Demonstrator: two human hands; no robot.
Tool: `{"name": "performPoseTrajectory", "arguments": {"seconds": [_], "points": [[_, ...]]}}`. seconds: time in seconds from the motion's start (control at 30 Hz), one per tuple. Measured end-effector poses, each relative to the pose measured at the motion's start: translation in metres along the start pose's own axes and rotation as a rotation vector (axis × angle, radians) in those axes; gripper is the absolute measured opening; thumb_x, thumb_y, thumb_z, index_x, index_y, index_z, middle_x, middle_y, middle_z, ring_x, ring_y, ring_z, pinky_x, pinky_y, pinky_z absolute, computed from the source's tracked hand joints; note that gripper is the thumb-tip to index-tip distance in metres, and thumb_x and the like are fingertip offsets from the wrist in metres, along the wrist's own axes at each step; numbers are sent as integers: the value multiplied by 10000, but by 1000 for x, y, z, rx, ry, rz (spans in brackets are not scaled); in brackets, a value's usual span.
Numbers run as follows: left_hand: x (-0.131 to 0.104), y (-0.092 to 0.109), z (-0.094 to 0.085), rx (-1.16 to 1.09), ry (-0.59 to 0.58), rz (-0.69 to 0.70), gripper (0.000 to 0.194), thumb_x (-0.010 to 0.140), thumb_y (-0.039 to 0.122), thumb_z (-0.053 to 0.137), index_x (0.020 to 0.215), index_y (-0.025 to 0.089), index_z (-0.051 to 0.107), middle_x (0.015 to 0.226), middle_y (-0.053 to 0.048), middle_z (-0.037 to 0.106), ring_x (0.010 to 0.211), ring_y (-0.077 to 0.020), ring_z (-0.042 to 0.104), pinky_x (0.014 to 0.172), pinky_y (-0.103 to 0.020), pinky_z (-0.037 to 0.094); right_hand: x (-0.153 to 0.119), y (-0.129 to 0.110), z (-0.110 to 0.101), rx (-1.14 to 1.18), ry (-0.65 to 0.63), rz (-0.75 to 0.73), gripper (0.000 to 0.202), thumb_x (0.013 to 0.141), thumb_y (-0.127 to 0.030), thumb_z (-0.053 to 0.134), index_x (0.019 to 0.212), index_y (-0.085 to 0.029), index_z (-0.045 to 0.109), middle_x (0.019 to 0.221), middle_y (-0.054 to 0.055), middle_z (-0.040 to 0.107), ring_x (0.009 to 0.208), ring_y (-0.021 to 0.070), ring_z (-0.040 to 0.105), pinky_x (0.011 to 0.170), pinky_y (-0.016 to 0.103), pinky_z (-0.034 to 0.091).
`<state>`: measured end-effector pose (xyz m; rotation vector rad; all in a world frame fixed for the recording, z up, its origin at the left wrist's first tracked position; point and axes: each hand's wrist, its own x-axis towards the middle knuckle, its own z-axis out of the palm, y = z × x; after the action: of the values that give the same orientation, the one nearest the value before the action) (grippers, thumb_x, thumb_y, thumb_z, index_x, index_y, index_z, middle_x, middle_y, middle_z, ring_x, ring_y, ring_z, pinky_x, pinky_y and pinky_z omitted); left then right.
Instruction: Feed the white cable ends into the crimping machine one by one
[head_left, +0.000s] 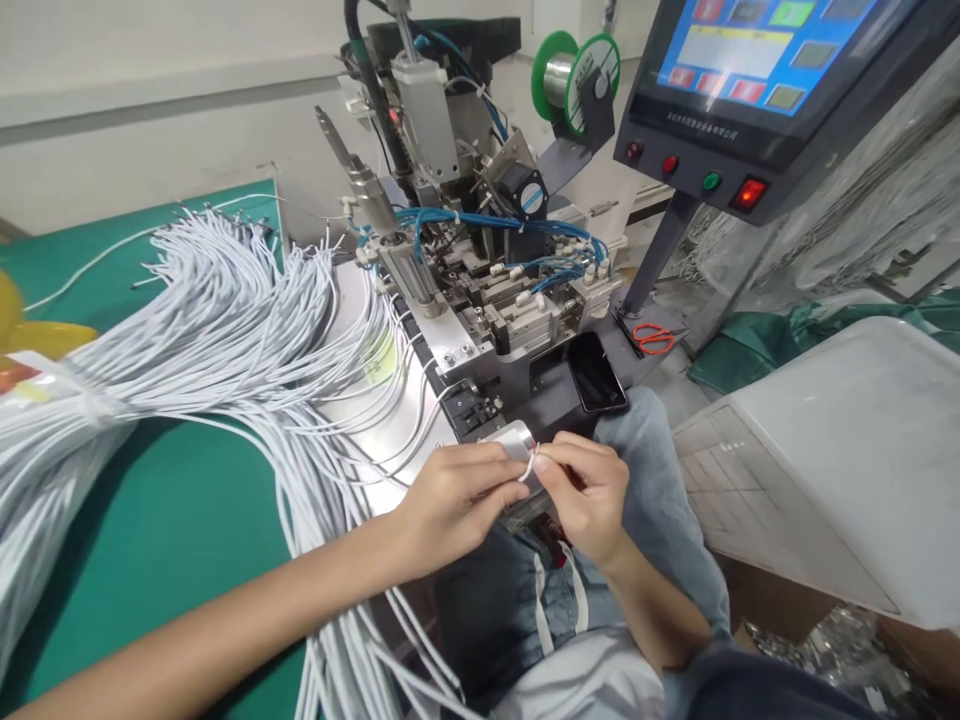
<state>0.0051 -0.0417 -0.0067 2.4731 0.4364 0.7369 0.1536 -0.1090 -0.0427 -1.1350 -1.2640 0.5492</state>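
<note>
Both hands meet in front of the machine, pinching a white cable [529, 464] near its end. My left hand [457, 495] comes in from the left with its fingers closed on the cable. My right hand [589, 490] grips the tip between thumb and forefinger; the exact end is too small to make out. Just behind the fingers is a silver metal piece [511, 436] at the machine's front. A large bundle of white cables [217, 350] lies to the left, and several strands run to the feed track [469, 408] beside my left hand.
The soldering machine [517, 290] carries a solder wire spool [559, 80] and blue air hoses. A touchscreen panel [750, 90] stands at right. A phone [595, 372] and orange-handled scissors [652, 338] lie by the machine. A white plastic bin [847, 430] is at right, a green mat [202, 500] at left.
</note>
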Motion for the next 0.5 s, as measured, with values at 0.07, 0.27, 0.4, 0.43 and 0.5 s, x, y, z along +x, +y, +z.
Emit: {"name": "performPoseTrajectory", "arguments": {"seconds": [0.07, 0.27, 0.4, 0.43, 0.5], "points": [[1, 1, -7, 76, -34, 5, 150, 888, 148, 457, 887, 124, 605, 657, -17, 520, 567, -86, 475, 510, -196, 385, 3, -1, 3, -59, 15, -30, 131, 811, -100, 537, 716, -146, 615, 588, -19, 439, 525, 77, 383, 483, 228, 299], [8, -10, -25, 388, -171, -85, 260, 914, 159, 336, 855, 100, 582, 724, -44, 497, 572, -103, 477, 498, -216, 393, 35, 8, 9, -192, -107, 19, 204, 826, -159, 527, 636, -145, 600, 581, -16, 424, 524, 77, 378, 492, 232, 293], [8, -27, -21, 357, -168, -188, 258, 917, 168, 337, 869, 108, 584, 820, -64, 496, 653, -104, 520, 579, -212, 450, 51, 34, 16, 20, -124, 220, 159, 775, -199, 566, 633, -143, 608, 596, -7, 464, 528, 87, 403, 478, 234, 299], [8, -31, -19, 354, -174, -209, 258, 917, 167, 335, 876, 109, 583, 834, -65, 493, 663, -105, 525, 591, -214, 457, 54, 40, 17, 66, -128, 270, 131, 756, -199, 577, 642, -143, 610, 601, -4, 480, 533, 91, 413, 482, 235, 309], [8, -35, -17, 358, -200, -254, 259, 917, 161, 330, 877, 108, 580, 834, -62, 484, 661, -105, 527, 600, -217, 463, 57, 49, 18, 113, -132, 351, 96, 722, -205, 596, 649, -145, 610, 592, -6, 497, 535, 95, 423, 489, 234, 323]]}}
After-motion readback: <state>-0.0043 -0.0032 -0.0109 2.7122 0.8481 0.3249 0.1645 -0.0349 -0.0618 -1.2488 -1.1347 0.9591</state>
